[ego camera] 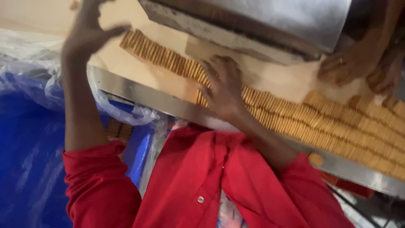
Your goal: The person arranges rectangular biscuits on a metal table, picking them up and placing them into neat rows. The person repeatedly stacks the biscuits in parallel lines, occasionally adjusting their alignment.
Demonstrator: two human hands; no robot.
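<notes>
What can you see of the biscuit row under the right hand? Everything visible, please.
The biscuit row is a long line of thin golden-brown biscuits standing on edge, packed face to face. It runs diagonally across a pale conveyor surface, from upper left toward lower right, where it meets several more packed rows. Edges look ridged; finer detail is blurred. The right hand lies spread on its middle, the fingers over the biscuits. The left hand is at the row's upper end; whether it touches is unclear.
</notes>
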